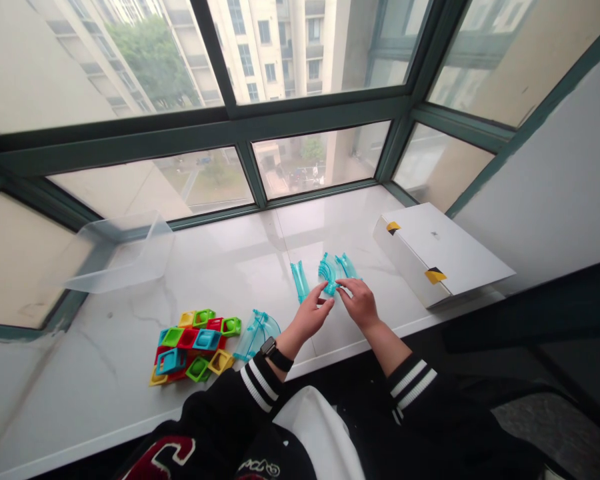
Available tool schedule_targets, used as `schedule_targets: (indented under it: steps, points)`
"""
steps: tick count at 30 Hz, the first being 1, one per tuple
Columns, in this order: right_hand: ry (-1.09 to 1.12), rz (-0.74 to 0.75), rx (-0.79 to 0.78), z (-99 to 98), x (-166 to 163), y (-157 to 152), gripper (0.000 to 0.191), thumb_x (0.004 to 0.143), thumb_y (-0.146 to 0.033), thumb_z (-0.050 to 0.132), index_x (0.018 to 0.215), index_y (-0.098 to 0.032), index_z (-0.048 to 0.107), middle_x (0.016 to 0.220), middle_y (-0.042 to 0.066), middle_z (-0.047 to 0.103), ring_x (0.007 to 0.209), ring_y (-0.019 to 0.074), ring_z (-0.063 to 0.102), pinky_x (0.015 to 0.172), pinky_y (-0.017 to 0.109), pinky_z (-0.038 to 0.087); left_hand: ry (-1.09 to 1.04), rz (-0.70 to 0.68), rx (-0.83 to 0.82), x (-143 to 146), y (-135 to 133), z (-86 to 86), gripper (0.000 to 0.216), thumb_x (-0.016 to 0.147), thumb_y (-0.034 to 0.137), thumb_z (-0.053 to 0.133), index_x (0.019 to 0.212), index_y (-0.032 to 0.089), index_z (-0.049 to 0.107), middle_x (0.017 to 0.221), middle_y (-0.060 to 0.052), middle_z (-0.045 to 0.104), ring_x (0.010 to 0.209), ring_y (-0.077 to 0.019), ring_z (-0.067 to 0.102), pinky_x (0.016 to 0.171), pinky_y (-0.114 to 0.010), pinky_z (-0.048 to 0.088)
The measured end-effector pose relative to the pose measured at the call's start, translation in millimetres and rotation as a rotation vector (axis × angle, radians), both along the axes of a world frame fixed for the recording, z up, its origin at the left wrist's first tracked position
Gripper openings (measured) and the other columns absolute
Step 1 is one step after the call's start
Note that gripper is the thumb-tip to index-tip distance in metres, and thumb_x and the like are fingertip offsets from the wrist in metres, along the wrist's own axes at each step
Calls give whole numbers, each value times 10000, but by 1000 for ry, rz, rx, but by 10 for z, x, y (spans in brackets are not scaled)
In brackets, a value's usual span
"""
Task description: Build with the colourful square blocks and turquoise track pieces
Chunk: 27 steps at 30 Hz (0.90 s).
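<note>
Curved chute of clear teal plastic sits at center frame above a white marble sill, pinched between both hands. The left hand, a black watch on its wrist, closes its grip on the chute's near end. The right hand closes on the same end from the other side, keeping the hold in the fingertips, with the palms clear of the plastic. Just beside them lie a straight teal chute to the left and a teal piece to the right. Lower left, a wider curved teal track rests near a heap of colored square frames. A clear plastic bin sits at far left, a white box at right.
</note>
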State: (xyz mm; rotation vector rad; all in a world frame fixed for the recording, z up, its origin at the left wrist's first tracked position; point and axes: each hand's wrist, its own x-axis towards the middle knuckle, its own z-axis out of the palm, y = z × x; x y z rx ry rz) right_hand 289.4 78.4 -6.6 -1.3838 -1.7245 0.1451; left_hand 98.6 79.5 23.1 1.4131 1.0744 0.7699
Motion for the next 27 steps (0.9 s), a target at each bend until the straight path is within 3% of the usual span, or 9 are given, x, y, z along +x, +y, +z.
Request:
schedule_targets:
  steps: [5, 10, 27]
  points:
    - [-20, -7, 0, -105, 8, 99, 188, 1025, -280, 608, 1110, -251, 774, 1050, 78, 805, 970, 295, 727, 897, 451, 557, 6, 19, -81, 60, 63, -63, 642, 974, 380, 657, 1567, 209, 479, 1276, -145, 710, 976, -219, 695, 834, -396, 628]
    - [-41, -6, -31, -146, -1, 113, 189, 1020, -268, 607, 1106, -250, 775, 1040, 76, 806, 946, 292, 718, 891, 446, 547, -15, 49, -68, 88, 54, -67, 650, 942, 386, 709, 1543, 235, 515, 1484, -162, 598, 975, -203, 695, 809, -366, 628]
    - [-77, -1, -56, -184, -12, 125, 203, 1016, -270, 605, 1115, -242, 780, 1045, 86, 803, 951, 286, 707, 896, 439, 544, -22, 54, -86, 80, 46, -107, 644, 935, 362, 717, 1536, 231, 525, 1465, -168, 612, 977, -204, 701, 781, -347, 628]
